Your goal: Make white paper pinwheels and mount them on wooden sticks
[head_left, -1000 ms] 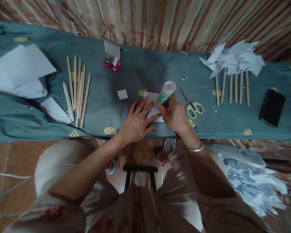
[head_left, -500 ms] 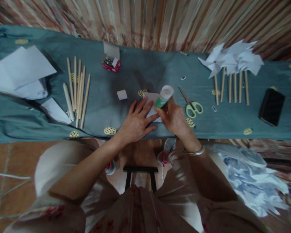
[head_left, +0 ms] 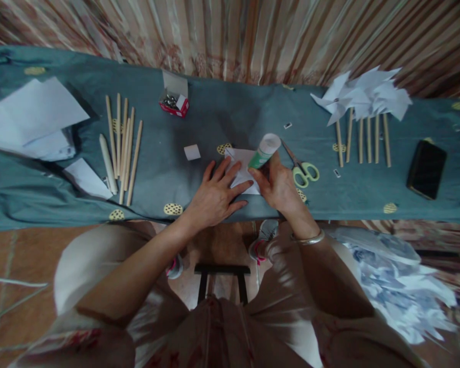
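Note:
My left hand (head_left: 214,194) lies flat with fingers spread on a white folded paper piece (head_left: 242,162) at the near edge of the table. My right hand (head_left: 279,185) is closed around a green and white glue stick (head_left: 265,151), tilted with its lower end on the paper and its white end up to the right. Part of the paper is hidden under both hands.
The table wears a teal cloth (head_left: 214,117). Wooden sticks (head_left: 121,143) and white sheets (head_left: 30,120) lie left, a red box of pins (head_left: 174,102) behind. Green-handled scissors (head_left: 302,168), finished paper pinwheels (head_left: 364,110) and a black phone (head_left: 426,168) lie right. Paper scraps (head_left: 398,286) litter the floor.
The glue stick has shifted slightly over the paper in my right hand. My left hand has stayed pressed on the paper.

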The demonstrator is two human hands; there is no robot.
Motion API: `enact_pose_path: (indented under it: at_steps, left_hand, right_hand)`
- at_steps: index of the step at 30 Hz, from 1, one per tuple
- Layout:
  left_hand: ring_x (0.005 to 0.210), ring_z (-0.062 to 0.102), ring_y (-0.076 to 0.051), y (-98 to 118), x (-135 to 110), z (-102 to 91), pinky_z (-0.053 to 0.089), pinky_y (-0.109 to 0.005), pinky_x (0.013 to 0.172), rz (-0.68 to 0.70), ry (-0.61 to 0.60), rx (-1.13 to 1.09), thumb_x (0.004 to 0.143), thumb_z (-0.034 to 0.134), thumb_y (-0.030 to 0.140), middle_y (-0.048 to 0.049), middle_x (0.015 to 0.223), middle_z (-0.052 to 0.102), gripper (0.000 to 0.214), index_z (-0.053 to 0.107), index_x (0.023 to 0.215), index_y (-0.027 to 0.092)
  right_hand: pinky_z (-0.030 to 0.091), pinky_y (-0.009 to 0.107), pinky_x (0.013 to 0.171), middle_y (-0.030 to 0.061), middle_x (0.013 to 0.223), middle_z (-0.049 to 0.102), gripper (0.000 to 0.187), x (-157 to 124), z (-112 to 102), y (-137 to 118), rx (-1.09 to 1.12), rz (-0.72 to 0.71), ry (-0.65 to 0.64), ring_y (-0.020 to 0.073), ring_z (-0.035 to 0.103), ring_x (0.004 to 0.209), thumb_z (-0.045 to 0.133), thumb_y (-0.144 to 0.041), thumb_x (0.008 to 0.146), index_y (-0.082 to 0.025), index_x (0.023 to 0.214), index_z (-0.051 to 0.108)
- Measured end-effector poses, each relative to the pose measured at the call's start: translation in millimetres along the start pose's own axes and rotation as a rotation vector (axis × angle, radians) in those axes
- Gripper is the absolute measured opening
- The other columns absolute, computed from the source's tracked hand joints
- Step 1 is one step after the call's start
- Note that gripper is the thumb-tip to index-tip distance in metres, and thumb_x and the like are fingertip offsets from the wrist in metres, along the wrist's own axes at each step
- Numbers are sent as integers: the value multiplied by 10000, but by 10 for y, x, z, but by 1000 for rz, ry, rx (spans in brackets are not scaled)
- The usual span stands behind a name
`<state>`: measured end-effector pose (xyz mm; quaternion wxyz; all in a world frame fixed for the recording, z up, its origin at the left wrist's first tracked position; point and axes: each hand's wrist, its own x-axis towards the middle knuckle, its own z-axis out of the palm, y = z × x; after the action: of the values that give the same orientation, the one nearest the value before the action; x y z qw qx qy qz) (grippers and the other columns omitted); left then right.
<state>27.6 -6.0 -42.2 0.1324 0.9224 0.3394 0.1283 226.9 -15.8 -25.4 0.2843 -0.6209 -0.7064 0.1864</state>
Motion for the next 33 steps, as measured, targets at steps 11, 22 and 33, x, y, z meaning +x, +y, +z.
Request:
enact_pose_path:
  at_steps: [11,22,33]
  left_hand:
    - [1479,243,-377,15,7,-41,192,-650,1156,2,-29,-3,932,538,506,-118,1580,364,477,553,1364,306]
    - [1472,257,-396,31,14,-69,199,-650,1153,-2,-24,-14,934,540,495,-152,1586,339,469,574,1349,280]
    - [1479,249,-375,19,10,-39,208,-633,1159,4,-12,8,938,522,509,-131,1585,346,484,544,1373,298]
  right_hand:
    - [494,370,625,67,775,674,290,99,51,-44,-3,20,16,274,676,714,527,-383,915,-201,1132,462]
    - [496,356,645,93,866,695,278,102,97,-102,8,-19,-8,260,671,754,516,-402,924,-197,1106,467]
    - [486,351,637,80,827,687,332,2,94,-90,42,-5,-14,257,666,736,476,-479,948,-201,1130,468]
